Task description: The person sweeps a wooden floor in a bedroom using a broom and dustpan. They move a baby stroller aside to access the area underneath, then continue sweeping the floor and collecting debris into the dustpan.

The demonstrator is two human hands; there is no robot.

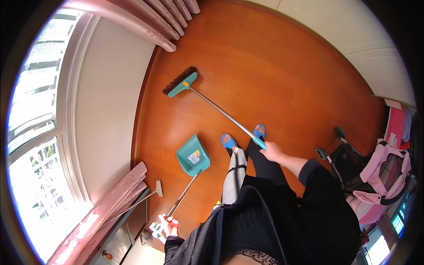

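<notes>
My right hand [273, 151] grips the teal end of a broom's metal handle [225, 114]. The teal broom head [183, 84], with dark bristles, lies ahead and to the left on the wooden floor [251, 73]. Down at the lower left, my left hand [170, 226] is closed around the upper handle of a long-handled dustpan [184, 194]. Its teal pan [193, 157] rests on the floor with a sticker inside, its wide mouth facing away from me. A gap of bare floor separates the broom head from the pan. I stand in blue slippers [229, 141].
Pink curtains [162, 23] hang by the window wall on the left. A squeegee [159, 188] leans near a dark cabinet [132, 225] at lower left. A pink stroller [381, 175] stands to my right. White panelled fronts [357, 36] border the floor at upper right.
</notes>
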